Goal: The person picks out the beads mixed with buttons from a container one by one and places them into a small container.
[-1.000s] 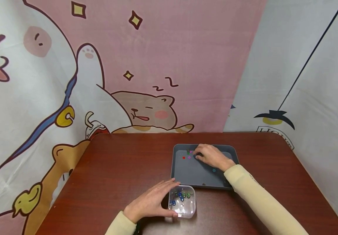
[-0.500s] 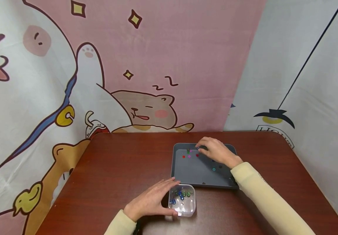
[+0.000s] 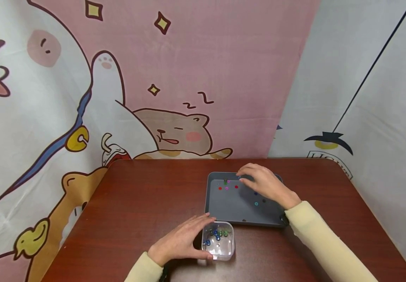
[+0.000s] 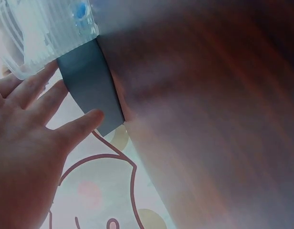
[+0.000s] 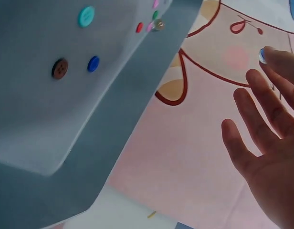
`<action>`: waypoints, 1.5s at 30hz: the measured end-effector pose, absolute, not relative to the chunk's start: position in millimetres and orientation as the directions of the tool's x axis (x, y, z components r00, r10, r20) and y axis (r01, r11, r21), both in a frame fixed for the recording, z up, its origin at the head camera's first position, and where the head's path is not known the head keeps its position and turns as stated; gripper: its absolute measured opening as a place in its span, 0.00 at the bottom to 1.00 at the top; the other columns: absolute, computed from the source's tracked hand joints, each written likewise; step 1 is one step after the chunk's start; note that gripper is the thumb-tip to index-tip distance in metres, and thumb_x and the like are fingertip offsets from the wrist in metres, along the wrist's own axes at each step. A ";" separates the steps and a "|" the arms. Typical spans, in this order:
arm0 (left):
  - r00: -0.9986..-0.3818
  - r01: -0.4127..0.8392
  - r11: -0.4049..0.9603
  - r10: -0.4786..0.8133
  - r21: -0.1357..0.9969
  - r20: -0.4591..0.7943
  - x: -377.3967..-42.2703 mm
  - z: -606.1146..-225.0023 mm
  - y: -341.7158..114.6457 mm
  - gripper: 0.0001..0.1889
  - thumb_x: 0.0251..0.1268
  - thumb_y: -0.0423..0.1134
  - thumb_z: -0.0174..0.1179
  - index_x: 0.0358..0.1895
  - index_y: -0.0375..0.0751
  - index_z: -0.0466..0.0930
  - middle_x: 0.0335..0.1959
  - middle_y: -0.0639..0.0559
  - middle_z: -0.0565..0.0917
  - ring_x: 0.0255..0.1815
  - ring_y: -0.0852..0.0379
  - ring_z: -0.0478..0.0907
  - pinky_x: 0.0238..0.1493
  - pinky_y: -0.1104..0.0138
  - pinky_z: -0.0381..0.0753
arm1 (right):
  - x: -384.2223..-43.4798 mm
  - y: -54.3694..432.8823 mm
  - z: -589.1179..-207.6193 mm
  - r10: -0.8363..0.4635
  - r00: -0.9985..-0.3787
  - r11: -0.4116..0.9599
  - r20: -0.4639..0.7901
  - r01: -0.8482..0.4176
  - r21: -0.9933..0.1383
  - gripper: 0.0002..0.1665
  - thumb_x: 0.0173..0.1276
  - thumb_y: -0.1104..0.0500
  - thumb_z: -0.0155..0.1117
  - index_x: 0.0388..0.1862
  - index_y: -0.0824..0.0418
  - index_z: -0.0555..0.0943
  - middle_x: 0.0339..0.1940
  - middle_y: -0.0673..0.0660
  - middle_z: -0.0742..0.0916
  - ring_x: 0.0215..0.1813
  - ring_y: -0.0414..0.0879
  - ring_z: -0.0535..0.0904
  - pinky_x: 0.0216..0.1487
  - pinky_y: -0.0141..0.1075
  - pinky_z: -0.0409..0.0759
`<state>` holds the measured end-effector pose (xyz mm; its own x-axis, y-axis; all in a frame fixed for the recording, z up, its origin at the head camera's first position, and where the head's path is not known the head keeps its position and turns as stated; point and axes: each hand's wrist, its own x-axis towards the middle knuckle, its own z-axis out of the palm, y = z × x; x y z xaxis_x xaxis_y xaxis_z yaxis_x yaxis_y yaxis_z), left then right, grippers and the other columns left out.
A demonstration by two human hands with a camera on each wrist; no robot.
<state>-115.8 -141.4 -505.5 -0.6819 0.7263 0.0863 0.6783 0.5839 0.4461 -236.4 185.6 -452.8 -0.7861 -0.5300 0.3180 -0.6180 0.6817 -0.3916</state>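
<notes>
My left hand [image 3: 183,239] lies at the left of a small clear plastic box [image 3: 226,249], its fingers and thumb spread along the box's sides. In the left wrist view the thumb stands apart from the box. Several blue and green glass beads [image 3: 218,234] sit inside it. Over the back right of a grey tray [image 3: 231,207], my right hand [image 3: 264,183] pinches a small shiny blue bead [image 5: 262,56] between thumb and forefinger; its exact shape is partly hidden. The other fingers are stretched out.
Loose buttons lie in the tray: a turquoise button [image 5: 86,16], a brown button [image 5: 60,68], a blue button [image 5: 93,63] and a red button [image 5: 139,27], with smaller pieces near the back. Tray and box stand on a brown wooden table [image 3: 153,196] before a printed cloth backdrop [image 3: 224,78].
From the tray's back left, my right hand has risen and moved right with the bead, uncovering a dark red button. My left hand has stayed beside the box.
</notes>
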 end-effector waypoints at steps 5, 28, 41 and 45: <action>-0.686 0.673 0.590 0.724 0.446 0.078 -115.5 -505.2 -141.7 0.52 0.58 0.71 0.67 0.80 0.48 0.61 0.78 0.45 0.68 0.79 0.49 0.64 0.76 0.47 0.67 | -223.9 184.4 -448.6 -0.529 -0.775 0.662 0.345 -0.631 -0.404 0.12 0.72 0.57 0.72 0.53 0.54 0.88 0.55 0.51 0.86 0.58 0.48 0.83 0.56 0.49 0.85; -0.680 0.680 0.578 0.728 0.450 0.093 -115.6 -506.5 -142.1 0.51 0.59 0.71 0.66 0.80 0.47 0.62 0.78 0.45 0.68 0.79 0.50 0.64 0.76 0.48 0.67 | -167.7 174.9 -443.1 -0.520 -0.650 0.533 0.554 -0.754 -0.384 0.16 0.64 0.61 0.78 0.50 0.52 0.89 0.55 0.48 0.86 0.59 0.46 0.82 0.54 0.46 0.86; -0.678 0.684 0.575 0.728 0.449 0.100 -115.6 -506.6 -141.8 0.51 0.59 0.71 0.66 0.81 0.48 0.61 0.78 0.45 0.68 0.79 0.51 0.63 0.77 0.50 0.66 | -145.9 167.0 -445.2 -0.569 -0.531 0.427 0.628 -0.844 -0.326 0.17 0.65 0.61 0.77 0.51 0.50 0.88 0.56 0.49 0.86 0.58 0.46 0.82 0.61 0.36 0.78; -0.676 0.688 0.575 0.730 0.444 0.101 -115.7 -506.4 -141.8 0.52 0.59 0.71 0.66 0.81 0.47 0.61 0.78 0.45 0.68 0.79 0.51 0.63 0.77 0.50 0.66 | -139.4 164.9 -447.1 -0.584 -0.514 0.418 0.629 -0.854 -0.310 0.13 0.69 0.57 0.74 0.51 0.49 0.88 0.56 0.49 0.86 0.58 0.46 0.82 0.57 0.42 0.81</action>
<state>-115.7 -141.8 -506.4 -0.6755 0.7303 0.1011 0.6876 0.5746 0.4439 -139.4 164.9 -447.1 -0.5139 -0.5838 0.6286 -0.8539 0.4182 -0.3097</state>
